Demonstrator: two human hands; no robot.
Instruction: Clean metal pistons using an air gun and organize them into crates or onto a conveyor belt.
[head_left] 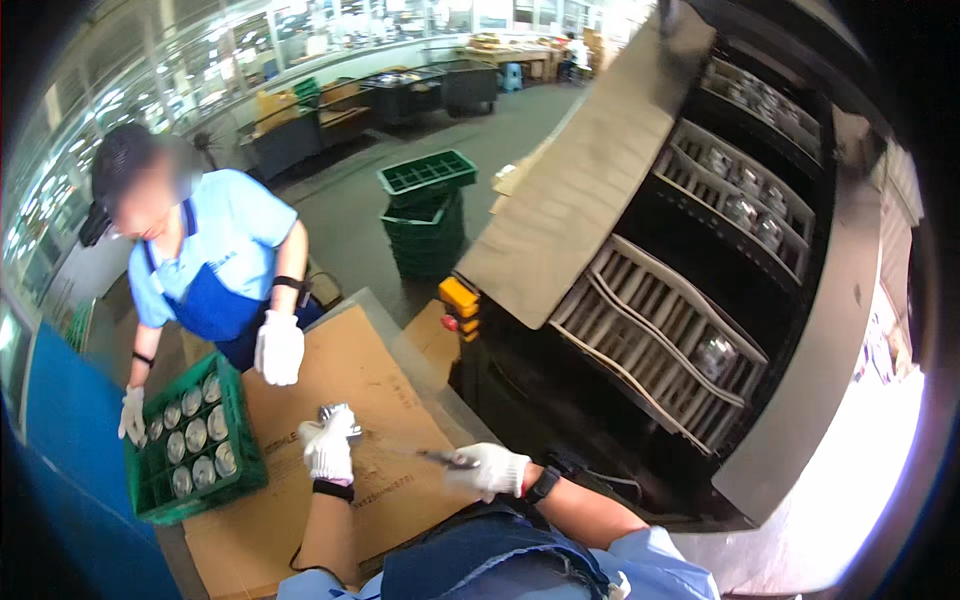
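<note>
My left hand (328, 445), in a white knit glove, is closed on a small shiny metal part (345, 418) above the cardboard. To its right, my right hand (488, 470), also gloved, grips a slim tool (447, 458) with a dark handle. The tool's thin front end is blurred and points left toward the metal part; I cannot tell if they touch. Cardboard sheet (345, 365) covers the bench under both hands. Left of it, a green divided crate (255, 475) holds several round silver metal parts (195, 434).
A co-worker (215, 250) in white gloves stands at the far left with one hand at the crate. At the right stands a dark machine (500, 370) with slatted racks (640, 340) of metal parts and a yellow-red switch box (460, 305). Green crates (425, 225) are stacked on the floor.
</note>
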